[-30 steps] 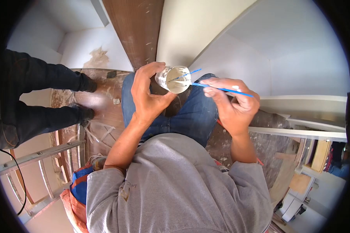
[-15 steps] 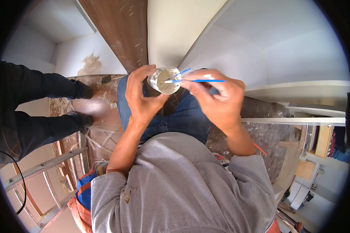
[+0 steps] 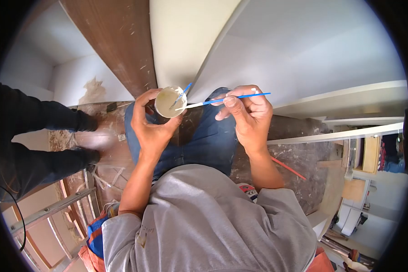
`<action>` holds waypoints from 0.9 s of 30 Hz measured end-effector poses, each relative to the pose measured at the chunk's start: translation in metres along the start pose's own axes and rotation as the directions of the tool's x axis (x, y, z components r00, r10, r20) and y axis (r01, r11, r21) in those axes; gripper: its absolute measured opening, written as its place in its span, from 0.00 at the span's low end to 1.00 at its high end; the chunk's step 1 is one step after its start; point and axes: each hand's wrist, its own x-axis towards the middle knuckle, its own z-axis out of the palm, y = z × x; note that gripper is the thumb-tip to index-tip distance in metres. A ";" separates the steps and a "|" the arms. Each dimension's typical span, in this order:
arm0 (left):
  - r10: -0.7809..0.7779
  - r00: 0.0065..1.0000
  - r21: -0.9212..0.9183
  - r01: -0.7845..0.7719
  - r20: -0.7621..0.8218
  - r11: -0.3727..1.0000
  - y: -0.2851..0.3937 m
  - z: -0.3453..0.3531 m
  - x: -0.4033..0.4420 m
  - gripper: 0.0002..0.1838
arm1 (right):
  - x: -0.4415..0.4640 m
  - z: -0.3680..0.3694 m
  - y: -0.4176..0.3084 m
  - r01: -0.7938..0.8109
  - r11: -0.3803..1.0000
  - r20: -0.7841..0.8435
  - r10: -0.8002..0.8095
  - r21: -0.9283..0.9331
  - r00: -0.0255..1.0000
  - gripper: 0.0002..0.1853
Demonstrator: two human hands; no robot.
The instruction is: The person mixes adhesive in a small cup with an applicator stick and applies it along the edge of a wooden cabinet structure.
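My left hand (image 3: 150,126) is wrapped around a small cup (image 3: 171,87) and tilts its mouth toward me. Off-white paint (image 3: 166,100) lies inside. A thin blue stick (image 3: 183,93), perhaps a second brush, leans in the cup against its far right rim. Between the thumb and fingers of my right hand (image 3: 253,117) is a slim paintbrush (image 3: 217,100) with a blue handle. Its pale tip reaches over the cup's right rim. Both hands are above my lap.
A brown wood panel (image 3: 118,36) and a cream panel (image 3: 181,36) rise in front of me. White cabinet surfaces (image 3: 313,54) stand to the right. Another person's dark-trousered legs (image 3: 45,113) are at left, near a metal ladder (image 3: 54,206). A red stick (image 3: 288,167) lies on the floor.
The brush in my right hand has drawn back from over the paint toward the rim, its tip now lower. The whole view has shifted slightly, and the cup shows farther left.
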 end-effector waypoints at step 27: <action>-0.068 0.997 0.012 0.068 -0.020 0.998 -0.025 -0.031 -0.031 0.37 | 0.068 -0.032 -0.006 0.712 0.576 0.155 -0.724 -0.401 0.673 0.09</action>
